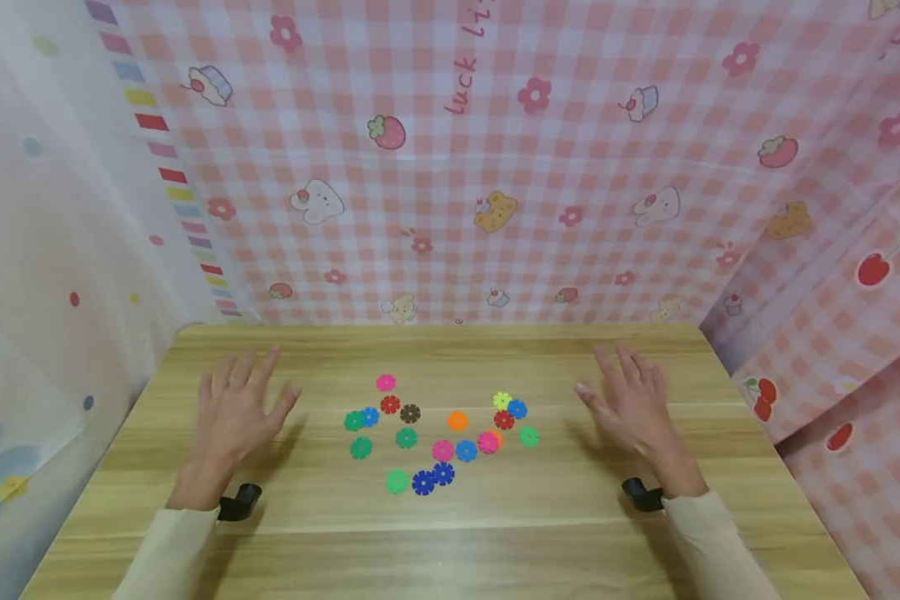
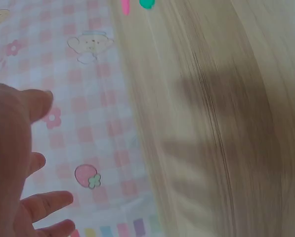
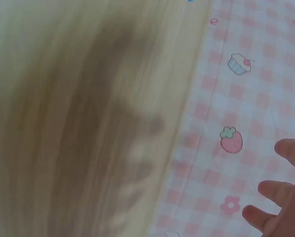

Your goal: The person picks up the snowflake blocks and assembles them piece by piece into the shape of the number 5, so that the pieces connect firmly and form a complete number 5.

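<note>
Several notched plastic discs, flower-shaped and brightly coloured, lie scattered on the wooden table between the hands. Among them are a brown disc, an orange disc and a dark blue disc. Left of the discs, my left hand is held above the table with spread fingers and holds nothing. My right hand hovers on the other side, its fingers also apart and nothing in it. Both hands cast shadows on the wood. The nearest disc to the right hand is a light green one.
A pink checked curtain hangs along the table's far edge and continues on the right. On the left hangs a white dotted curtain. Each wrist wears a small black camera, the left camera and the right camera.
</note>
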{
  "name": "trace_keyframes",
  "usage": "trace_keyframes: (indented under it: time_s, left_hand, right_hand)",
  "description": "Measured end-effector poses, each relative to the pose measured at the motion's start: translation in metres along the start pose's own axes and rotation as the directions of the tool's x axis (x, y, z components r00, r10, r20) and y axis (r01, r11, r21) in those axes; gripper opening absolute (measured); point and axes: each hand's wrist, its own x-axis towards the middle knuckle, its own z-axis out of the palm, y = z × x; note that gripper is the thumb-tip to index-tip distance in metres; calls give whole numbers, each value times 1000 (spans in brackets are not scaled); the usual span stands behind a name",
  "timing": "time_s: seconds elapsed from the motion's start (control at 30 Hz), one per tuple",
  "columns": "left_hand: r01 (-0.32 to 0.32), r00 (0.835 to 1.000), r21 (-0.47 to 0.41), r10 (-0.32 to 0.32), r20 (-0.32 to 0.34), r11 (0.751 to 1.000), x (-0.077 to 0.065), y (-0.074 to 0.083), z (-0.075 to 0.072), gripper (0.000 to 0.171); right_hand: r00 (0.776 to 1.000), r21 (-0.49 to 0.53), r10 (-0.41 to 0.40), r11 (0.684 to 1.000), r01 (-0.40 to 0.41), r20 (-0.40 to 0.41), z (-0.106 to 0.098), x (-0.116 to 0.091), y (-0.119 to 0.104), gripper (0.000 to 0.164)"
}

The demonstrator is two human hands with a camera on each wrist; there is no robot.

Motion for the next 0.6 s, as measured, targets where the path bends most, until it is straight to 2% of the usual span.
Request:
trace_keyframes:
  time_s: [0.13,0.23,0.33,0.43,0.6]
  left_hand:
    - [-61,996,-82,55,-75,995,2,5,5,61]
    - [-97,992,-170,82,-93,981,4,11,9,56]
    - [-101,995,-297,92,-44,950,6,17,12,51]
    - [-48,996,-412,75,51,910,7,23,18,49]
    - [37,986,-495,51,162,868,7,29,26,49]
  right_hand:
    - [1000,77,-7,997,6,2,6,1,-6,69]
    - [1000,152,-22,988,22,-1,12,2,-10,64]
    - [999,244,-26,970,18,28,19,3,-13,60]
    - [997,306,-13,952,-10,74,26,4,-15,59]
    - [991,357,-9,933,-39,133,34,8,-20,57]
